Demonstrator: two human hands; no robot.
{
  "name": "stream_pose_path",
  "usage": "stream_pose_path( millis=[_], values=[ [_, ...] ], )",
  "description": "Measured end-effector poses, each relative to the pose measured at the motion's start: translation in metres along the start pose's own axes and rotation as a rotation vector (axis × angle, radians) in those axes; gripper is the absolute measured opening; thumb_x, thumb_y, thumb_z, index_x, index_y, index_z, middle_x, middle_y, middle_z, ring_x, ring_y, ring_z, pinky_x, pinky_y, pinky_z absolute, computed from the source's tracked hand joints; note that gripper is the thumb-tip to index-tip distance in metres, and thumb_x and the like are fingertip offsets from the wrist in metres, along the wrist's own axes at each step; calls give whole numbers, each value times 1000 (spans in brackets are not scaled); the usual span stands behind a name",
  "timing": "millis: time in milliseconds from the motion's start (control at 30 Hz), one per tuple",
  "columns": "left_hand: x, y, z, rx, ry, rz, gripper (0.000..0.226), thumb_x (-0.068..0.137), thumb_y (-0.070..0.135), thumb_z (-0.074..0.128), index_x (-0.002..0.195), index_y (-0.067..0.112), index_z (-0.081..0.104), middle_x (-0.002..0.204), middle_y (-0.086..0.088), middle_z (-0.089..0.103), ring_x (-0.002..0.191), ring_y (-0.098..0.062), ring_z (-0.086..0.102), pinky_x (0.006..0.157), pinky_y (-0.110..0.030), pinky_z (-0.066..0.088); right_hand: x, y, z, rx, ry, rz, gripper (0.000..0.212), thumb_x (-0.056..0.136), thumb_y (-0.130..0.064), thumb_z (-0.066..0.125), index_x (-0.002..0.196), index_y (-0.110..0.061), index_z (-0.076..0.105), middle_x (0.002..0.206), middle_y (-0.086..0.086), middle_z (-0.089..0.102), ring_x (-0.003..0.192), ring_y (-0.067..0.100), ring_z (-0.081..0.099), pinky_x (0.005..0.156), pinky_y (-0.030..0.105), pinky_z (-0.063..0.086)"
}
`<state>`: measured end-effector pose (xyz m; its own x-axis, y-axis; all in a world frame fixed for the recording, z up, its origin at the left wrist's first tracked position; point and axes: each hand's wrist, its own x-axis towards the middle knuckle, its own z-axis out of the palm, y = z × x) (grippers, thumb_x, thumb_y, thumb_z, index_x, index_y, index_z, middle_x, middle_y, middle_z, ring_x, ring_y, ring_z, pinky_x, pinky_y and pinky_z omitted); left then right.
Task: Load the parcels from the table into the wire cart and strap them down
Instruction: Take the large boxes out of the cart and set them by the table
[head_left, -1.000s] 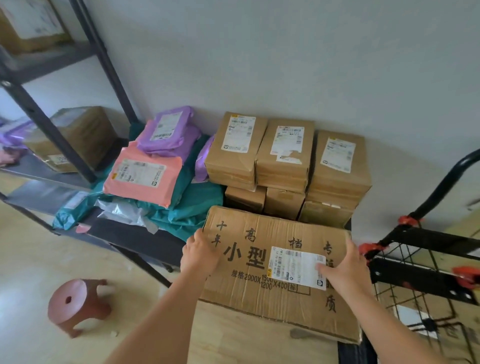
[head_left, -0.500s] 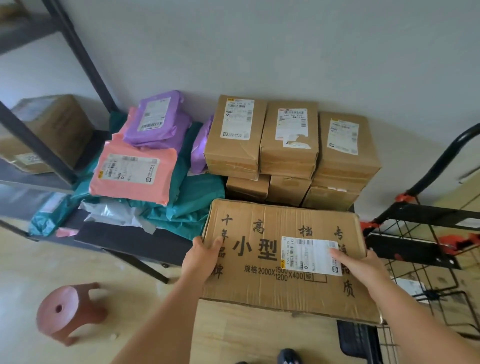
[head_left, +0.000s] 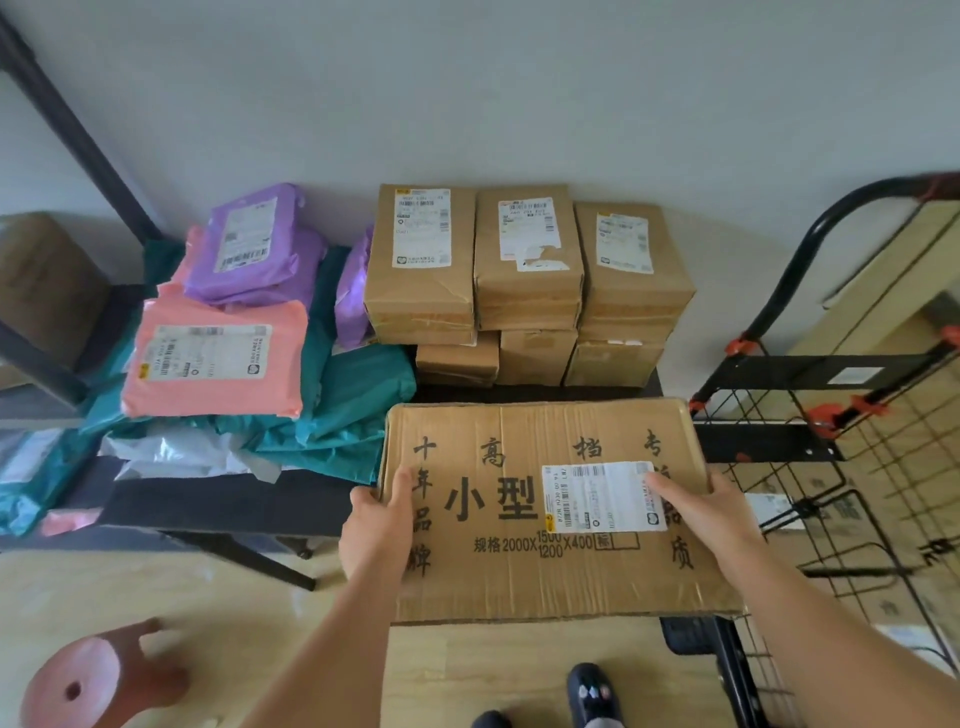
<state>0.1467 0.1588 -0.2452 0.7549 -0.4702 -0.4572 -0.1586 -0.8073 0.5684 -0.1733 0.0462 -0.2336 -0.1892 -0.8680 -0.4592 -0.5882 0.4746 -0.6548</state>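
A large flat cardboard box (head_left: 519, 577) with black printed characters and a white label hangs over the front edge of the dark table (head_left: 218, 506). My left hand (head_left: 376, 525) grips its left edge, thumb on top. My right hand (head_left: 709, 514) holds its right edge, fingers lying across the label. Behind it, several small brown boxes (head_left: 524, 270) are stacked against the wall. Pink (head_left: 215, 358), purple (head_left: 254, 244) and teal (head_left: 343, 410) mailer bags are piled on the left of the table. The black wire cart (head_left: 857, 467) stands right of the table.
A dark metal shelf rack (head_left: 62, 130) with a brown box stands at the left. A small red-brown stool (head_left: 98, 680) sits on the wooden floor at bottom left. My shoes (head_left: 589, 693) show below the box. The grey wall runs behind the table.
The large flat box has come toward me and slightly right, farther off the table edge, with both hands still on its sides. The view has tilted down, showing my shoes.
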Motion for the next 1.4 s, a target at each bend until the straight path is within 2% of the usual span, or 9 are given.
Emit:
stream_pose_path(
  millis=[133,333,467,667,800,900,1067,1200,1400],
  values=[
    [-10,2,4,-11,30,48,59,89,73,32,107,17,39,95,-7,59,86,-30,59,77,-39,47,-14,3,-13,23,75,-36,64,79,-57,70,128,-20,53,104,2,64,97,23,59,78,37,47],
    [-31,11,12,-5,133,197,60,88,74,32,100,16,43,86,-5,59,77,-28,58,72,-39,47,-25,21,-34,89,142,27,73,74,-70,66,124,-19,54,101,2,66,95,25,62,84,45,54],
    [-48,23,20,-23,151,268,60,89,72,33,103,15,45,90,-7,60,79,-29,58,71,-38,43,-32,35,-54,111,191,13,65,77,-66,66,120,-18,56,95,1,65,92,23,62,83,43,54],
    [-89,40,46,-43,114,319,50,94,64,36,103,16,40,92,-9,57,80,-28,52,73,-36,39,-35,63,-97,137,258,8,66,80,-63,66,124,-17,52,94,-1,62,85,18,58,68,32,47],
    [-121,45,75,-36,103,303,57,94,66,32,107,13,44,94,-12,59,82,-31,54,75,-39,42,-36,82,-136,136,339,11,69,80,-61,66,127,-16,45,85,-6,55,74,12,53,59,27,42],
    [-150,55,95,-51,99,302,58,94,66,31,110,12,45,95,-13,59,82,-31,52,74,-38,41,-36,99,-170,175,381,15,65,85,-52,66,130,-13,39,83,-6,51,71,10,49,55,26,38],
    [-202,70,130,-66,88,311,59,93,68,30,111,13,43,95,-11,58,83,-31,53,75,-39,42,-33,135,-225,156,424,-24,56,84,-48,64,126,-17,42,100,-1,56,81,14,54,62,30,44],
    [-244,81,167,-64,72,306,61,93,69,29,114,13,43,98,-11,59,85,-31,55,75,-39,44,-27,170,-265,159,441,-50,57,81,-52,62,127,-22,45,112,2,54,91,20,58,74,41,55],
    [-303,104,224,-95,51,326,58,95,65,30,115,12,42,99,-11,60,84,-31,56,71,-37,41,-10,218,-325,139,430,-7,63,87,-51,58,142,-24,39,128,7,43,110,28,51,86,47,52]
  ],
)
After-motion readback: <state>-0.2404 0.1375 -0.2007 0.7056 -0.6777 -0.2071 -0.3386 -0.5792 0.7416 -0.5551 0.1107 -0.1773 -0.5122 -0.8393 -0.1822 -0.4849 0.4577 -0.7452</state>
